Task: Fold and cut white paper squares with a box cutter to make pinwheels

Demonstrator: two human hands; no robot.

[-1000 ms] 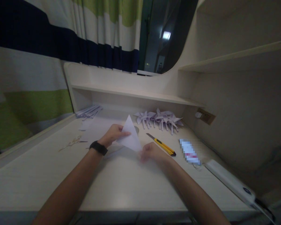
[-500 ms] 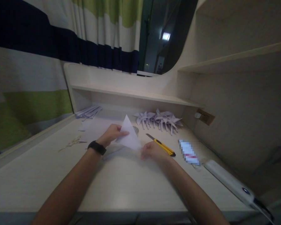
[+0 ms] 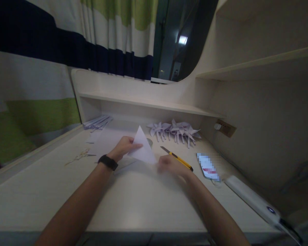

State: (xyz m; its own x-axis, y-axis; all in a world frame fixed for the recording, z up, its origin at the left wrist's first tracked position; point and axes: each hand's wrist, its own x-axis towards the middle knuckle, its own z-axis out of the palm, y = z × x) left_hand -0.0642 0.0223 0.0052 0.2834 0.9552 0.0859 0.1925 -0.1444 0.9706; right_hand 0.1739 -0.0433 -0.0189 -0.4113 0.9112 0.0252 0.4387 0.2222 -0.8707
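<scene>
A white paper folded into a triangle (image 3: 143,147) stands tilted over the middle of the desk (image 3: 133,201). My left hand (image 3: 123,147), with a black band on its wrist, pinches the paper's left edge. My right hand (image 3: 171,164) is closed at the paper's lower right corner and is blurred by motion; whether it grips the corner is unclear. A yellow utility knife (image 3: 178,159) lies just beyond my right hand.
Several folded paper pinwheels (image 3: 176,130) lie at the back under a low shelf (image 3: 149,102). Loose sheets (image 3: 97,122) sit at the back left, scissors (image 3: 80,156) at the left. A small packet (image 3: 207,166) and a white bar-shaped device (image 3: 254,200) lie at the right.
My right hand has shifted slightly to the right along the paper's lower corner. The left hand and the paper stay almost where they were.
</scene>
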